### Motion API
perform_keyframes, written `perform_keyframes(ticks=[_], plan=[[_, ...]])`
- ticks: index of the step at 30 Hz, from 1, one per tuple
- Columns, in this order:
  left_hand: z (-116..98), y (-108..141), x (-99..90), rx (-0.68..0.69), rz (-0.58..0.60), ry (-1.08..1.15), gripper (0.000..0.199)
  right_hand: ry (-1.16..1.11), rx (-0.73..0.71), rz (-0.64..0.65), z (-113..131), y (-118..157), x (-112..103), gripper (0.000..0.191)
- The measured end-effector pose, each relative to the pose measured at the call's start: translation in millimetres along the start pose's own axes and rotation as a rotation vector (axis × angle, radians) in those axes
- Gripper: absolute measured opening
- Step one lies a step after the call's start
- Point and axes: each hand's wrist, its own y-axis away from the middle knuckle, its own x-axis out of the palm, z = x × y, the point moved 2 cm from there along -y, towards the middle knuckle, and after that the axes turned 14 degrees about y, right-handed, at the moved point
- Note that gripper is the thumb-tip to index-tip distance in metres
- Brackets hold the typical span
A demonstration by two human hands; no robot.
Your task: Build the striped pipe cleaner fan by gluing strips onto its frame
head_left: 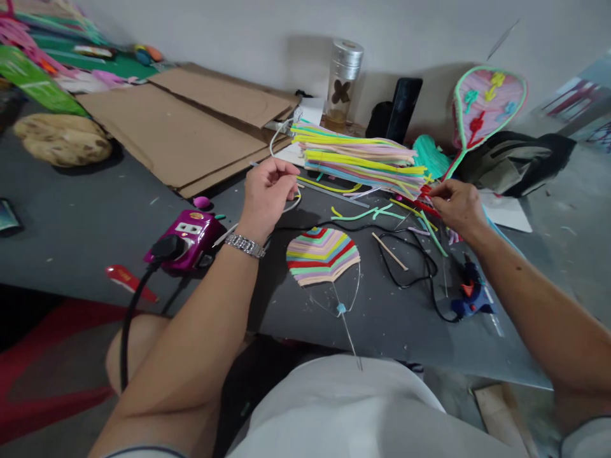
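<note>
A pile of colourful pipe cleaners [358, 159] lies across the back of the grey table. My left hand [271, 191] is closed in a pinch at the pile's left end; what it pinches is too small to name. At the right end, my right hand [456, 202] has its fingers pressed together beside red pipe cleaners, and its hold is unclear. Between my forearms rests a striped fan shape [323, 256] on a wire frame, its wire handle pointing towards me. Loose green pipe cleaner pieces [365, 215] lie just behind it.
A purple power socket [191, 238] and a red-handled tool [131, 282] are at the left. A blue glue gun [473, 296] with a black cable lies right. Behind stand cardboard sheets [191, 127], a glass bottle [342, 83], a phone [405, 109] and a pink fan [489, 105].
</note>
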Motion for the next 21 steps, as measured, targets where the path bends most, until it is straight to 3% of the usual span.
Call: perform_keyframes(ticks=[7,11,21], plan=[[-1,0,-0.1,-0.043,-0.068,0.016,0.013,0.009,-0.014,-0.009,-11,-13,14,0.015],[1,0,-2.1,-0.010,-0.036,0.012,0.014,0.047,-0.041,0.012,-10,-16,18,0.016],[-8,3,2.5,-0.062,-0.135,-0.038,0.016,0.050,-0.048,0.035,-2,-22,30,0.010]])
